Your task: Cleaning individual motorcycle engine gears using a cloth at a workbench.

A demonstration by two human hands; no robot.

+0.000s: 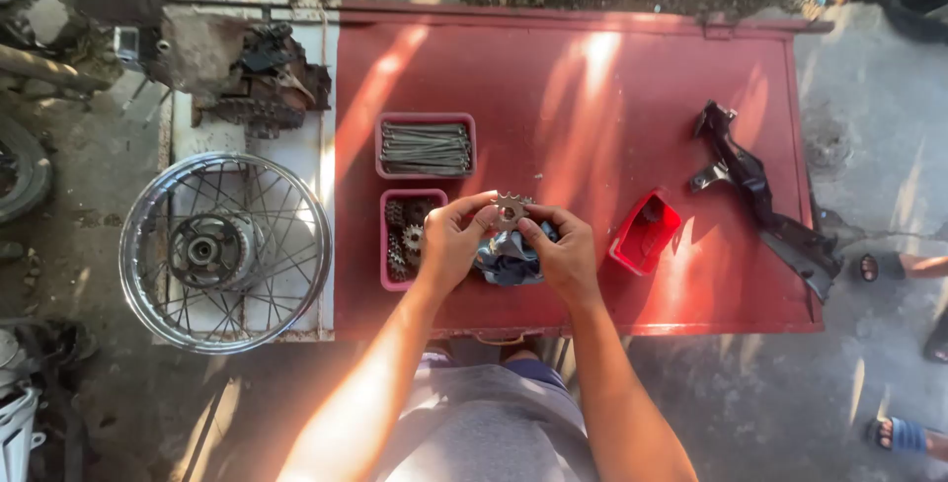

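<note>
My left hand (452,240) pinches a small metal sprocket (512,207) by its left side, just above the red table (592,97). My right hand (563,250) touches the sprocket's right edge and grips a crumpled blue-grey cloth (506,263) bunched under it. Just left of my left hand sits a pink tray (384,245) holding several more sprockets.
A second pink tray (427,118) of metal spokes lies behind the first. A red lamp lens (645,232) and a black bracket (760,196) lie to the right. A spoked wheel (225,252) and engine parts (267,82) rest on a white board at left. Other people's feet (894,267) stand at right.
</note>
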